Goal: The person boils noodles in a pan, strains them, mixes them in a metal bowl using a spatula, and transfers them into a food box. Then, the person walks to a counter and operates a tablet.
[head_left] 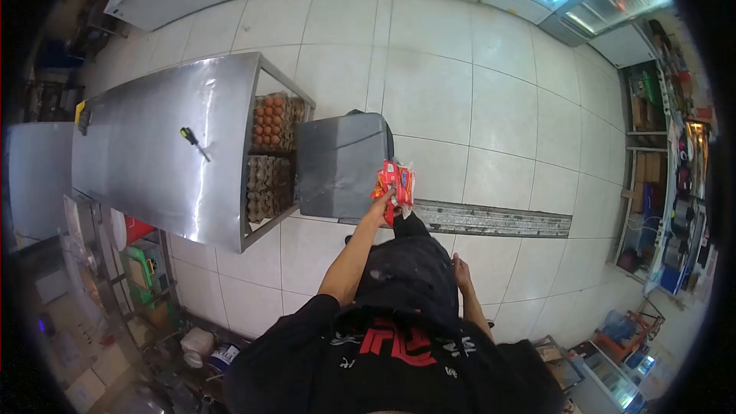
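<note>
My left hand [382,204] is closed around red plastic packets [395,181] with some clear wrapping, held out in front of my body. What the packets contain I cannot make out. Just beyond and to the left of them is a dark grey bin with a flat lid [341,161]. Low at my right side hangs my right hand [461,270], partly behind my dark clothing; its fingers are too small and hidden to read, and no object shows in it.
To the left stands a steel table [165,146] with a yellow-and-black screwdriver [195,143] on top. Under it are egg trays, the upper with brown eggs [270,119]. A metal floor drain [491,218] crosses the tiles. Loaded shelves [644,176] line the right side; glass-fronted coolers [613,0] stand far right.
</note>
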Tool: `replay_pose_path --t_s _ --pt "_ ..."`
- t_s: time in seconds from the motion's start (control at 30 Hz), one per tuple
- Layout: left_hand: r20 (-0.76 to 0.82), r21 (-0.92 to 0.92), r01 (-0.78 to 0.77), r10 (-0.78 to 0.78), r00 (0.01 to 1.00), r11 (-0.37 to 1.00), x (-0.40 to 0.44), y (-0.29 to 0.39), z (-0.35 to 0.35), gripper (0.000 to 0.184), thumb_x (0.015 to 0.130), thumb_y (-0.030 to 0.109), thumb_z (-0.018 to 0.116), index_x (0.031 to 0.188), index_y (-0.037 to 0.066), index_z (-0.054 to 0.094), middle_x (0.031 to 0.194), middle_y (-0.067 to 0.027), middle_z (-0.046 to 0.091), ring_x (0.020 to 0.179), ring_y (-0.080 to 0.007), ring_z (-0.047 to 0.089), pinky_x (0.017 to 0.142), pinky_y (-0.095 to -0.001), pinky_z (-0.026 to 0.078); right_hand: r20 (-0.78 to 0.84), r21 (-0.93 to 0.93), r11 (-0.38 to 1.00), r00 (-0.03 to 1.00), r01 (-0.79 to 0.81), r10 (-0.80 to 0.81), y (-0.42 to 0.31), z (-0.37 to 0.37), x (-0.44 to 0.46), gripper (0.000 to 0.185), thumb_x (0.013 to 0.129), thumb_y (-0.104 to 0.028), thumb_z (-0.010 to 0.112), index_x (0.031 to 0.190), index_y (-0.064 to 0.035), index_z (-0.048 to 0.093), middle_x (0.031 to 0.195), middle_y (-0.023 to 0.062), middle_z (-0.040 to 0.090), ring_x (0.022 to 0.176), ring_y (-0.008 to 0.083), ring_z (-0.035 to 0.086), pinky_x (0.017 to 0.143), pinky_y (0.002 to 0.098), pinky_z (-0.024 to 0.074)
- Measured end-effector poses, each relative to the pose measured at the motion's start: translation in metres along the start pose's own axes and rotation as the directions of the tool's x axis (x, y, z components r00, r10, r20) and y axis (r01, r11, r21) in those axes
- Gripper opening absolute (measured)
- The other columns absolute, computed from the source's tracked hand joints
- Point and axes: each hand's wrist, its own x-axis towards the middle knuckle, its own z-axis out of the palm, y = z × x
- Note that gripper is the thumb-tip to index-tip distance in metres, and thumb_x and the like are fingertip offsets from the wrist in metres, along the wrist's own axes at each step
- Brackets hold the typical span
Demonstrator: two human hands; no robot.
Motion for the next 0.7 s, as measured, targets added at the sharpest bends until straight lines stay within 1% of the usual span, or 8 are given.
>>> replay_pose_path --t_s 0.13,0.17,0.3,0.37,0.5,0.6,0.63,0.7 --pt "-0.048 -0.258 0.088 -0.104 0.993 0.962 0.1 -0.002 -0.043 0.05 0.073 0.048 0.065 0.107 0.013 0.055 0.092 -0.0038 0.061 0.087 -0.0227 0.057 0.077 -0.0453 0.046 -0.083 0.103 0.992 0.994 -0.067 0.076 -0.099 -0.019 -0.009 0.052 0.093 -0.049 0.033 0.091 -0.0023 0.056 0.07 0.0072 0.061 0.06 0.0138 0.059 0.047 0.0257 0.0414" --pt "0.068 -0.344 0.11 -0.092 0.993 0.933 0.13 -0.001 -0.073 0.05 0.072 0.048 0.066 0.107 0.014 0.055 0.091 -0.0023 0.06 0.087 -0.0226 0.057 0.081 -0.0483 0.044 -0.101 0.107 0.989 0.989 -0.098 0.109 -0.106 -0.023 -0.006 0.053 0.093 -0.049 0.031 0.093 -0.0025 0.056 0.07 0.0077 0.061 0.061 0.0156 0.06 0.047 0.026 0.0417" --pt "0.027 -0.477 -0.065 0.088 0.996 0.876 0.185 0.034 -0.103 0.052 0.07 0.044 0.069 0.109 0.013 0.053 0.098 -0.0039 0.058 0.091 -0.0242 0.055 0.083 -0.0484 0.043 -0.126 0.114 0.974 0.97 -0.194 0.208 -0.083 -0.031 -0.001 0.055 0.093 -0.05 0.031 0.093 -0.0006 0.055 0.07 0.0078 0.061 0.059 0.0163 0.06 0.048 0.0269 0.0426" --pt "-0.279 -0.351 -0.108 0.006 0.96 0.93 0.203 0.053 -0.099 0.064 0.064 0.05 0.074 0.11 0.011 0.051 0.098 -0.008 0.055 0.101 -0.0267 0.049 0.083 -0.0472 0.045 -0.118 0.114 0.946 0.941 -0.303 0.316 -0.066 -0.025 -0.004 0.053 0.092 -0.049 0.034 0.094 0.0 0.055 0.071 0.0076 0.062 0.06 0.0143 0.06 0.047 0.0268 0.0431" --pt "-0.512 -0.447 0.107 -0.352 0.784 0.888 0.231 0.06 -0.142 0.072 0.06 0.056 0.073 0.111 0.011 0.05 0.099 -0.0095 0.053 0.109 -0.0248 0.045 0.082 -0.0466 0.046 -0.063 0.008 0.906 0.904 -0.424 0.423 -0.042 -0.01 -0.029 0.051 0.093 -0.044 0.037 0.096 0.0039 0.055 0.078 0.0111 0.062 0.071 0.0192 0.059 0.061 0.0311 0.046" --pt "-0.629 0.092 0.27 -0.154 0.762 0.958 0.208 0.068 -0.106 0.065 0.064 0.062 0.067 0.094 0.007 0.052 0.074 -0.009 0.052 0.071 -0.0205 0.058 0.057 -0.0366 0.051 -0.073 -0.004 0.948 0.945 -0.319 0.318 -0.039 0.008 -0.031 0.047 0.094 -0.041 0.04 0.093 0.0029 0.056 0.078 0.0067 0.057 0.074 0.0157 0.053 0.067 0.0284 0.0427" --pt "-0.592 0.336 0.354 -0.097 0.8 0.873 0.196 0.065 -0.103 0.067 0.061 0.065 0.067 0.09 0.006 0.054 0.062 -0.0044 0.051 0.06 -0.0203 0.059 0.05 -0.0335 0.05 -0.091 0.078 0.954 0.951 -0.289 0.295 -0.042 0.016 -0.033 0.043 0.094 -0.04 0.041 0.089 0.0004 0.056 0.075 0.0011 0.052 0.073 0.0104 0.047 0.067 0.0244 0.0393" --pt "-0.399 0.785 0.207 0.222 0.889 0.584 0.171 0.048 -0.078 0.051 0.081 0.055 0.052 0.071 0.005 0.055 0.045 -0.0056 0.045 0.033 -0.0166 0.045 0.03 -0.0298 0.038 -0.194 0.15 0.963 0.949 -0.223 0.25 -0.055 0.026 -0.033 0.043 0.093 -0.04 0.042 0.088 0.0005 0.056 0.075 0.002 0.053 0.071 0.0112 0.047 0.066 0.0245 0.04"
